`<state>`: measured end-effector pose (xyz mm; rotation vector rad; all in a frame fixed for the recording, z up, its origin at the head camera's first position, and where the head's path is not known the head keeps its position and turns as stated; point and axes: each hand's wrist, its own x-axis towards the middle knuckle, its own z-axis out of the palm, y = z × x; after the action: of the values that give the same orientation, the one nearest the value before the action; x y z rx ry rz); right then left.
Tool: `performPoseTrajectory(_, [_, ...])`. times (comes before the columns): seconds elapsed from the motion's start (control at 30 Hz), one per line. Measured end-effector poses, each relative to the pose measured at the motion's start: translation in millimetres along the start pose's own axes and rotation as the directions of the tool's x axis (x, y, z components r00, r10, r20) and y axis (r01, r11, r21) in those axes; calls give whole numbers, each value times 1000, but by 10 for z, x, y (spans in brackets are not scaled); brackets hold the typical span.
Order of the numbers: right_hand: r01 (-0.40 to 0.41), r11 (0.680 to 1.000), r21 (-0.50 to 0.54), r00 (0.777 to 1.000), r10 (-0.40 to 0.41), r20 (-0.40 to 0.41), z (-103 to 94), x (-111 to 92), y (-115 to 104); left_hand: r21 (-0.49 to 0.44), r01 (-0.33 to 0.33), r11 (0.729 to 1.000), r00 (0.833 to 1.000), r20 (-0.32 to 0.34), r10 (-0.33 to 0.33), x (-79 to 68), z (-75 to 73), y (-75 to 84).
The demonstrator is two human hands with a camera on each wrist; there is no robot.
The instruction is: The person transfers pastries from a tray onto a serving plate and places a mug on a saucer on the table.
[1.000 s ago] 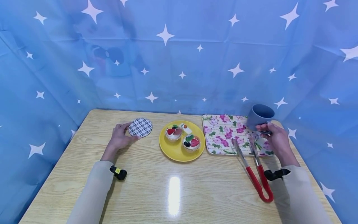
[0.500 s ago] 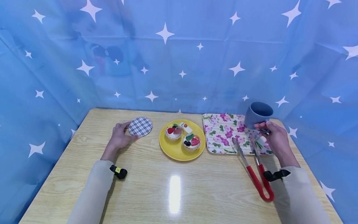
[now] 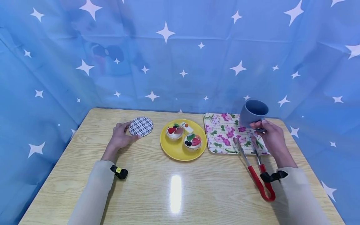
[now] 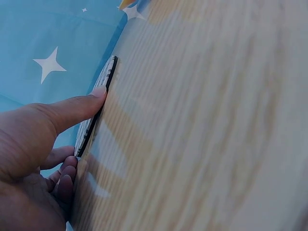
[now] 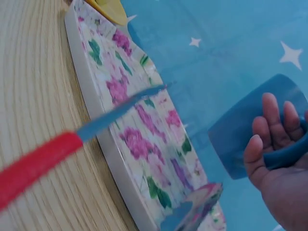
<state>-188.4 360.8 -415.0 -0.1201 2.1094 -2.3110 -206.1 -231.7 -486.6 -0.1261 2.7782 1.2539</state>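
My left hand (image 3: pixel 121 137) pinches the rim of a round checked coaster (image 3: pixel 141 126) lying at the back left of the table. In the left wrist view, the thumb (image 4: pixel 72 110) touches one side of the coaster's dark edge, and the fingers meet it farther along. My right hand (image 3: pixel 271 137) holds a blue-grey mug (image 3: pixel 249 115) by its handle. The mug is raised above the right part of a floral tray (image 3: pixel 222 147). In the right wrist view, fingers curl through the handle (image 5: pixel 288 154), and the mug's body is apart from the tray.
Red-handled tongs (image 3: pixel 257 179) lie with metal tips on the tray and handles on the table (image 3: pixel 140 193). Between coaster and tray stands a yellow plate (image 3: pixel 171 152) with two fruit-topped cupcakes (image 3: pixel 192 143) and a small white piece (image 3: pixel 186 127). A starry blue curtain (image 3: pixel 180 56) hangs behind.
My right hand has lifted the mug and carried it left over the tray. The left hand and the coaster stay in the same place.
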Motion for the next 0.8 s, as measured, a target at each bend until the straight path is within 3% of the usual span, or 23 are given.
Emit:
performPoseTrajectory(0.53, [-115, 975, -192, 993, 109, -39, 303, -34, -116, -39, 0, 999, 1000, -5, 0, 9, 7, -13])
performPoseTrajectory(0.8, [-28, 994, -108, 999, 32, 34, 399, -49, -111, -40, -3, 999, 1000, -9, 2, 9, 12, -19])
